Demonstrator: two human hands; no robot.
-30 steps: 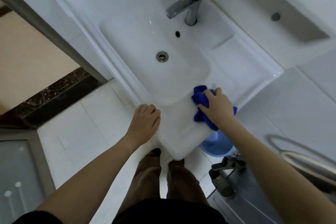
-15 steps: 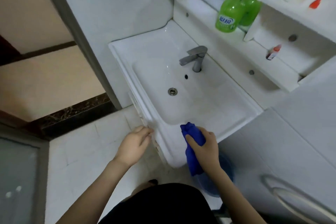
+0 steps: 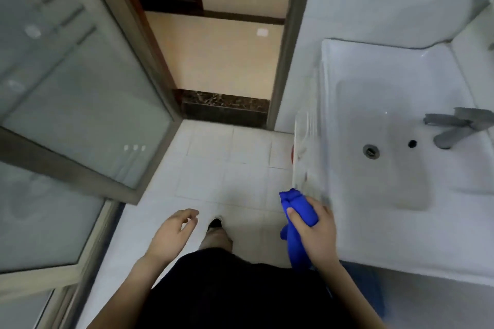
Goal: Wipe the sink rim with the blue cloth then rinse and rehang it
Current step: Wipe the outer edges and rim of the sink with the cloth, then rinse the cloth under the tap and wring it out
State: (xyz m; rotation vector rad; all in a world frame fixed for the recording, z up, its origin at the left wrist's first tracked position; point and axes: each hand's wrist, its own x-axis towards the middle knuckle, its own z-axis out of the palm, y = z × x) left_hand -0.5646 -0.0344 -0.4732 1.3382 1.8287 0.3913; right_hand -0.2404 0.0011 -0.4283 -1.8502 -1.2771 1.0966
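Bathroom floor underfoot; right hand (image 3: 316,232) bunches soft, limp cloth (image 3: 299,208) at sink (image 3: 374,235) corner rim; left hand (image 3: 172,232) loose, holding nothing.

Sink (image 3: 395,232) lies right, glass door (image 3: 80,115) left (doorway (image 3: 230,61) between, ahead).

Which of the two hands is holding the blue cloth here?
The right hand grips the blue cloth by the sink rim; the left hand hangs over the floor, empty.
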